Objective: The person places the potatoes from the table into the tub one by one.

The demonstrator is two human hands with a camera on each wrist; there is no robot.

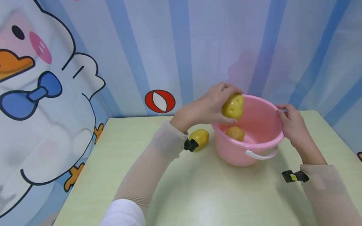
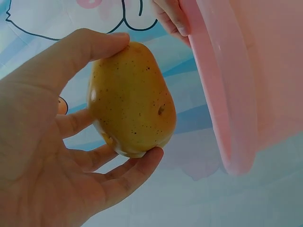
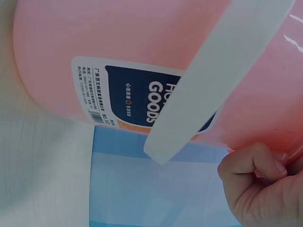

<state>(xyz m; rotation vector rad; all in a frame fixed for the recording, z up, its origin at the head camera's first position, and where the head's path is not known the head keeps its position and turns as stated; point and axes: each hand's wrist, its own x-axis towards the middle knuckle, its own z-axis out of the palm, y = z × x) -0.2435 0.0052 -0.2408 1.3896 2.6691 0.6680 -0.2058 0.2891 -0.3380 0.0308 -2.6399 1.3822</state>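
Observation:
My left hand [image 1: 207, 105] holds a yellow potato [image 1: 234, 106] between thumb and fingers, at the left rim of a pink bucket [image 1: 236, 155]. In the left wrist view, dark specks and a small dent mark this potato [image 2: 132, 99]. The bucket stands tilted, its mouth leaning toward me. On its right side my right hand [image 1: 295, 125] grips the rim. Inside the bucket lies another potato [image 1: 235, 133], partly hidden by the near wall. A third potato [image 1: 199, 138] rests on the table just left of the bucket, partly behind my left wrist.
The bucket's white handle [image 1: 263, 155] hangs down at the front. A label [image 3: 137, 97] shows on the bucket's side in the right wrist view. Behind the pale table [image 1: 226, 194] stands a blue striped backdrop [image 1: 181, 56] with cartoon drawings.

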